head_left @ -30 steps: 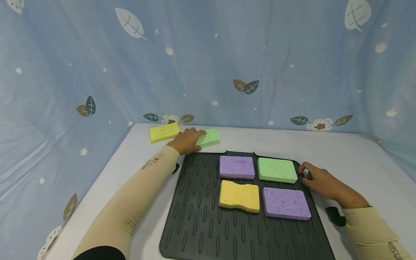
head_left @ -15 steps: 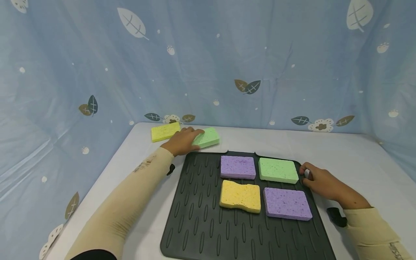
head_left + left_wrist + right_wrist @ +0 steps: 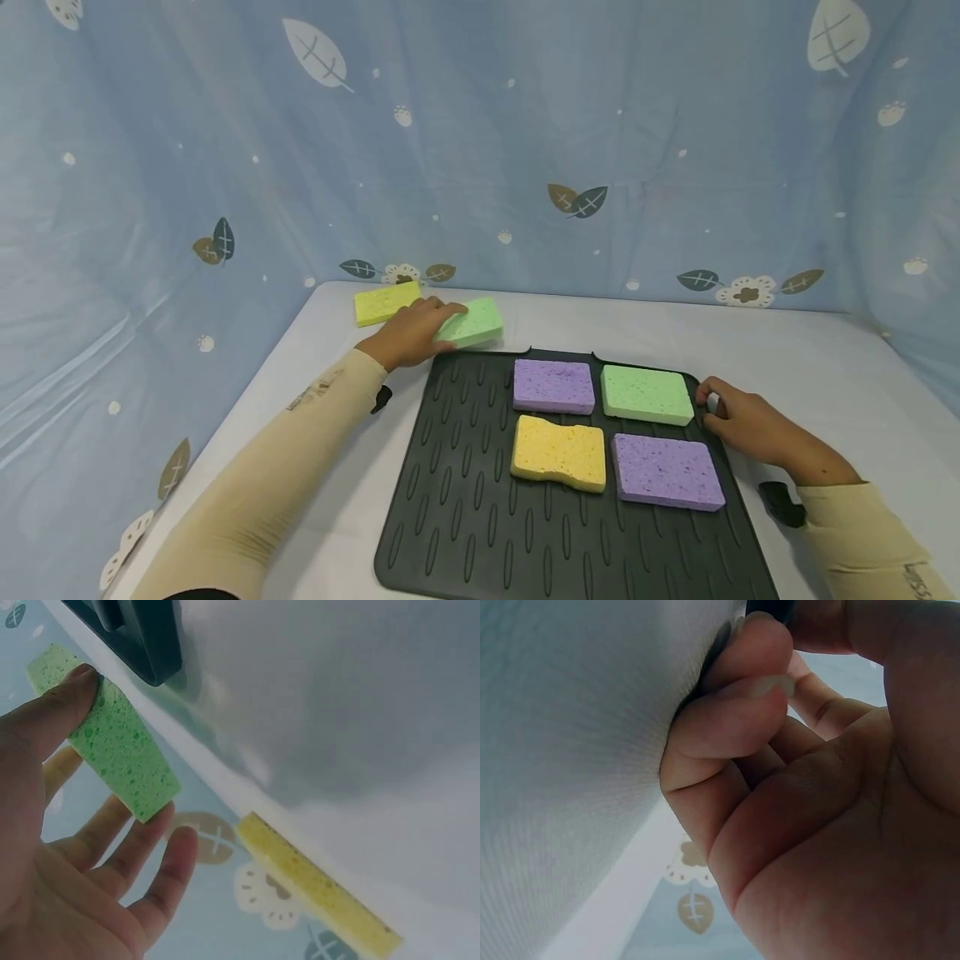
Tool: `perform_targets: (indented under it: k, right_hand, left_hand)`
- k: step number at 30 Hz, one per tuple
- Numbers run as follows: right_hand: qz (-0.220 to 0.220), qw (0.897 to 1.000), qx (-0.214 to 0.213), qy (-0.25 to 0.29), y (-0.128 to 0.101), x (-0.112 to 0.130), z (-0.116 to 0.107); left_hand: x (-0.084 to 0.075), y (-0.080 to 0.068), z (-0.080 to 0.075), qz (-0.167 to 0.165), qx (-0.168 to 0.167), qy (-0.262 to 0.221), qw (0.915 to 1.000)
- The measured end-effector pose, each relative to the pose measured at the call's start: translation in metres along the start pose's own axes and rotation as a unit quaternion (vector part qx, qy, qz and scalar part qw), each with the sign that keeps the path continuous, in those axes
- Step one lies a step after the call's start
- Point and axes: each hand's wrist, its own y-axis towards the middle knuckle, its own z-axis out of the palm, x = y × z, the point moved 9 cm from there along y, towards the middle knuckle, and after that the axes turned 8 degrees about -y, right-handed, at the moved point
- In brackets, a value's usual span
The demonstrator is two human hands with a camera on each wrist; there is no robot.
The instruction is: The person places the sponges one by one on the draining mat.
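Observation:
At the mat's far left corner, my left hand [image 3: 412, 333] grips a light green sponge [image 3: 474, 323]. In the left wrist view the thumb presses one face of this green sponge [image 3: 124, 750] and the fingers lie behind it; it looks raised off the table. A yellow sponge [image 3: 387, 303] lies just beyond that hand. My right hand [image 3: 750, 425] pinches the right edge of a black ridged drying mat [image 3: 442, 500]; its fingers are curled, with the dark edge [image 3: 771, 609] showing at the thumb in the right wrist view.
On the mat, a purple sponge [image 3: 553, 387] and a green sponge [image 3: 647, 394] form the back row. In front of them lie a wavy-sided yellow sponge [image 3: 558, 454] and another purple sponge [image 3: 667, 472]. A blue patterned curtain [image 3: 480, 150] hangs behind the white table [image 3: 787, 350].
My left hand has drawn the green sponge a little left and nearer, and the sponge has tipped up. The right hand keeps its place at the mat's edge. The head view has shifted slightly.

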Motion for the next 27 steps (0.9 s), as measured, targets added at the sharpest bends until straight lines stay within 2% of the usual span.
perform_targets:
  k: [16,27]
  right_hand:
    - [-0.01,1.0,-0.006,0.0,0.001,-0.001,0.0]
    - [-0.008,1.0,-0.005,-0.003,0.0,0.0,-0.001]
  left_hand:
    - [-0.017,-0.025,-0.002,0.069,-0.038,-0.009,0.9968]
    - [-0.033,-0.041,0.002,0.093,-0.023,-0.013,0.9953]
